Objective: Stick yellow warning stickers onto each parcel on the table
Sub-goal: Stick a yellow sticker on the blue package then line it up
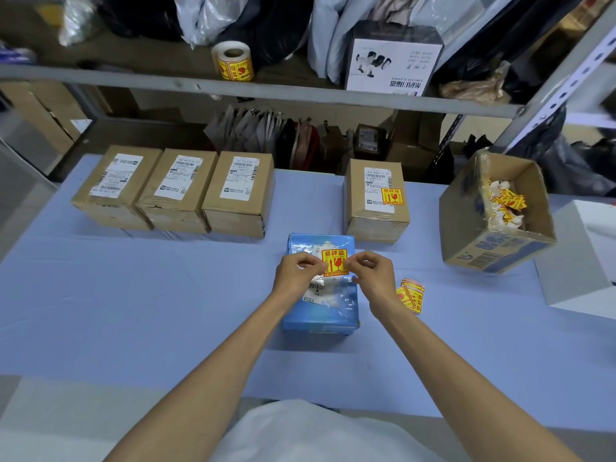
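Observation:
A blue plastic-wrapped parcel [320, 306] lies in the middle of the blue table [133, 295]. Just above its far half, a yellow warning sticker [334, 261] is held flat by both hands: my left hand [297, 272] pinches its left edge, my right hand [371, 273] its right edge. Three cardboard parcels [116, 186] [178, 190] [238, 193] with white shipping labels stand in a row at the back left, with no yellow sticker visible on them. A fourth cardboard parcel [376, 201] at the back right carries a yellow sticker [392, 196].
A short strip of yellow stickers [410, 295] lies right of the blue parcel. An open carton [466, 228] with peeled backing scraps stands tilted at the right, beside a white box [580, 261]. A sticker roll [233, 61] sits on the shelf above.

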Available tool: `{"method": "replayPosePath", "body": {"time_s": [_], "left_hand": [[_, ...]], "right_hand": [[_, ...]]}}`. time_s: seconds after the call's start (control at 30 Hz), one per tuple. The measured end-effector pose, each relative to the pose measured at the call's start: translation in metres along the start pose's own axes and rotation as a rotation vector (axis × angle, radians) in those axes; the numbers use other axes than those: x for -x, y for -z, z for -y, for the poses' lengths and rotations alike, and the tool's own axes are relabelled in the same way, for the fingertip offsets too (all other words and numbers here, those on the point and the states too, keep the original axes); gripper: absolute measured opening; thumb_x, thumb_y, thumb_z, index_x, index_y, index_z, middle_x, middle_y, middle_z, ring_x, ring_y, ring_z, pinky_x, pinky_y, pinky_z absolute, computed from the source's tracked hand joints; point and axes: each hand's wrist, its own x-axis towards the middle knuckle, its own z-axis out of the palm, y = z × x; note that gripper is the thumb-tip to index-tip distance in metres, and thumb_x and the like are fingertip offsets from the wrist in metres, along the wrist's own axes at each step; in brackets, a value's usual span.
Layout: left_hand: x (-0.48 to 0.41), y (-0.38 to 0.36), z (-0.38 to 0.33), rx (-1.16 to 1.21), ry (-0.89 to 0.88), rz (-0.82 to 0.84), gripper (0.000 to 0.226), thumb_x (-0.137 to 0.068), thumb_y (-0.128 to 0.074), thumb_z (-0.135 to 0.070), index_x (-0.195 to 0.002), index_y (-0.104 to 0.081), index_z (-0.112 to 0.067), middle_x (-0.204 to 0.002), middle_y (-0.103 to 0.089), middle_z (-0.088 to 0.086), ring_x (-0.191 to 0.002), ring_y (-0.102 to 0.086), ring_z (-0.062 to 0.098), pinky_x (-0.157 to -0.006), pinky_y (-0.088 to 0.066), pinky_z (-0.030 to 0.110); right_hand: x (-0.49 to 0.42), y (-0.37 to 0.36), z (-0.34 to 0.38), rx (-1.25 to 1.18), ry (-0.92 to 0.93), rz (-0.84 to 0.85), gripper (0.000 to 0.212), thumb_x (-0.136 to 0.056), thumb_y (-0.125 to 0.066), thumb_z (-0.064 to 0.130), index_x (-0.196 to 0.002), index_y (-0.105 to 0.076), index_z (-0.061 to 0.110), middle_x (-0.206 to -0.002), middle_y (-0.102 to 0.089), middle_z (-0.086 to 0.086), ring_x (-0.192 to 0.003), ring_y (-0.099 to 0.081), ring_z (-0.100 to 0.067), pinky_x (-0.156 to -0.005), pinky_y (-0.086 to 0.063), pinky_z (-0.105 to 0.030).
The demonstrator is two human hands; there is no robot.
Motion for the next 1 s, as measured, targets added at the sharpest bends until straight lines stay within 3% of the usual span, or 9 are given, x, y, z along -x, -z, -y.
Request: {"method": "replayPosePath", "body": {"time_s": [0.07,0.3,0.43,0.6,0.7,0.77,1.0], "left_hand": [[0.001,-0.001,0.000,0.014,-0.008,-0.010,0.007,-0.079,-0.075,-0.017,-0.076,-0.070,-0.015,-0.077,-0.066,-0.007,-0.075,-0.059,0.004,-0.066,-0.044,0.017],[0.002,-0.007,0.008,-0.019,0.063,-0.020,0.011,-0.075,-0.079,-0.023,-0.070,-0.070,-0.021,-0.089,-0.071,0.000,-0.081,-0.062,0.014,-0.066,-0.047,0.024],[0.006,-0.012,0.013,-0.082,0.100,-0.077,0.012,-0.073,-0.081,-0.027,-0.077,-0.073,-0.019,-0.101,-0.071,0.001,-0.091,-0.066,0.018,-0.069,-0.052,0.027],[0.013,-0.017,0.014,-0.117,0.090,-0.118,0.021,-0.073,-0.081,-0.022,-0.089,-0.071,-0.013,-0.102,-0.069,0.002,-0.095,-0.065,0.018,-0.064,-0.048,0.022],[0.013,-0.016,0.017,-0.144,0.094,-0.140,0.039,-0.068,-0.084,-0.023,-0.097,-0.059,-0.017,-0.102,-0.062,0.002,-0.095,-0.061,0.021,-0.074,-0.048,0.029],[0.014,-0.015,0.019,-0.177,0.076,-0.126,0.040,-0.069,-0.083,-0.024,-0.096,-0.054,-0.019,-0.098,-0.065,0.004,-0.090,-0.060,0.020,-0.068,-0.046,0.028],[0.015,-0.017,0.029,-0.263,0.073,-0.114,0.034,-0.072,-0.080,-0.027,-0.088,-0.051,-0.020,-0.098,-0.068,0.005,-0.092,-0.060,0.021,-0.074,-0.048,0.033]], "right_hand": [[-0.001,0.001,0.000,0.012,0.001,-0.012,0.012,-0.083,-0.068,0.007,-0.072,-0.066,0.011,-0.077,-0.069,-0.004,-0.079,-0.064,-0.019,-0.073,-0.055,-0.036],[0.003,0.009,-0.007,0.053,-0.017,0.005,0.006,-0.083,-0.070,0.007,-0.079,-0.067,0.006,-0.075,-0.066,-0.008,-0.068,-0.060,-0.019,-0.063,-0.053,-0.030],[0.003,0.009,-0.016,0.109,-0.014,-0.024,0.006,-0.082,-0.073,0.010,-0.079,-0.068,0.008,-0.084,-0.070,-0.010,-0.076,-0.065,-0.021,-0.070,-0.056,-0.037],[0.008,0.009,-0.025,0.166,0.064,-0.043,0.006,-0.081,-0.073,0.009,-0.085,-0.068,0.009,-0.087,-0.070,-0.013,-0.081,-0.067,-0.025,-0.069,-0.058,-0.036],[0.010,0.011,-0.028,0.152,0.072,-0.043,0.024,-0.079,-0.074,0.008,-0.097,-0.060,0.013,-0.082,-0.070,-0.015,-0.076,-0.068,-0.025,-0.062,-0.053,-0.028],[0.011,0.012,-0.029,0.159,0.061,-0.036,0.031,-0.078,-0.075,0.008,-0.102,-0.055,0.012,-0.083,-0.071,-0.015,-0.076,-0.068,-0.024,-0.059,-0.049,-0.024],[0.011,0.010,-0.036,0.221,0.049,-0.032,0.028,-0.079,-0.075,0.010,-0.097,-0.053,0.012,-0.089,-0.067,-0.013,-0.075,-0.063,-0.018,-0.053,-0.041,-0.020]]}}
